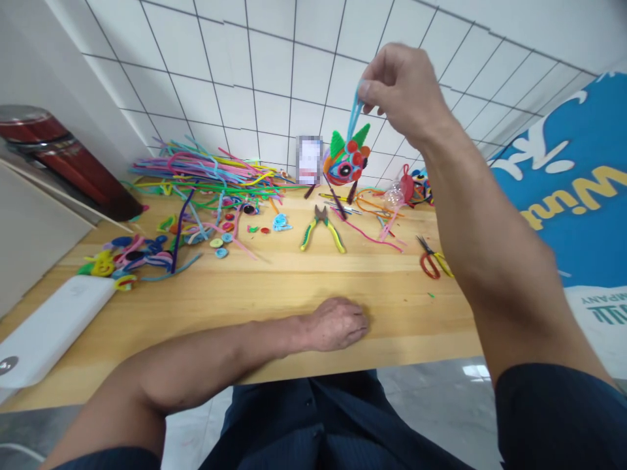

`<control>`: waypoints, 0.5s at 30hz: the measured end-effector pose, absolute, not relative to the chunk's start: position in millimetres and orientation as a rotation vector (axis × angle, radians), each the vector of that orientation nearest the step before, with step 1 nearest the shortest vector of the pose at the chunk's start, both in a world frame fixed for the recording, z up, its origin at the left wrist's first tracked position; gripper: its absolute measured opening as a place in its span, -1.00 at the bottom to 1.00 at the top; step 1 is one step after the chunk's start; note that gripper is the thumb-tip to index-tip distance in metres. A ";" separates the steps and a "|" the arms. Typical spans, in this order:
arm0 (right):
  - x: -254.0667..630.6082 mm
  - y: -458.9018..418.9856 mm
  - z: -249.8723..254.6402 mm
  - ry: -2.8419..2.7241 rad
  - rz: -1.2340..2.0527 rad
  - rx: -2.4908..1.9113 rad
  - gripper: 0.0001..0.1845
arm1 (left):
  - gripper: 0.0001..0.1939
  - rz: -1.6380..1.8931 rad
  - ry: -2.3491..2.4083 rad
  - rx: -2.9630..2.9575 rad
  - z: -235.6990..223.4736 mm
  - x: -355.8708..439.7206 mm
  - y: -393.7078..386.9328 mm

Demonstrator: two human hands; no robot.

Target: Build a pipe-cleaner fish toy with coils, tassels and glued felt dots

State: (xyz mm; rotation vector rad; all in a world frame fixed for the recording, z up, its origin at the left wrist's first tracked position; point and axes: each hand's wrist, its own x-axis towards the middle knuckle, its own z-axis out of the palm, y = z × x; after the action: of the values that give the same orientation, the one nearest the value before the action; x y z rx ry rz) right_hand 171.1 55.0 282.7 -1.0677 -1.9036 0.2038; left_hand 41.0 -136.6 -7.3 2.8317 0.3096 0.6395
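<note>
High in front of me, my right hand [394,88] pinches a light blue loop [354,114]. From this loop hangs a colourful pipe-cleaner ornament [346,163] like an animal's head, with green pointed ears, a big black eye, red buttons or discs and dark dangling strands. It hangs in the air over the back of the table. My left hand [339,324] rests on the wooden table near its front edge, fingers curled in, with nothing visible in them. Beyond it lie pliers [322,228] with green and yellow handles, their handles spread.
Loose pipe cleaners [206,166] are heaped at the back left, with buttons [221,252] scattered before them. Scissors [431,258] lie beside my right forearm. A red thermos [63,160] and a white power bank [59,326] are at left. A phone [309,160] leans against the tiled wall.
</note>
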 end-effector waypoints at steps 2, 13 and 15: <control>169.4 57.3 280.0 -1.865 0.188 -1.063 -0.80 | -0.66 0.650 0.304 2.828 -7.3 40.9 -136.6; 165.1 60.8 280.6 -1.740 0.121 -1.136 -0.83 | -0.71 0.673 0.297 2.852 -12.7 43.3 -135.7; 168.0 59.4 281.3 -1.772 0.160 -1.134 -0.81 | -0.71 0.676 0.301 2.848 -12.4 43.1 -135.9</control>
State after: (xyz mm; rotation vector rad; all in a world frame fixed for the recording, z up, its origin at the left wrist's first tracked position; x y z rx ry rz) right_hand 168.0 59.4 281.3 -1.1342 -1.7723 0.1600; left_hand 43.1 -135.9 -12.4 2.8477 0.3014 0.6759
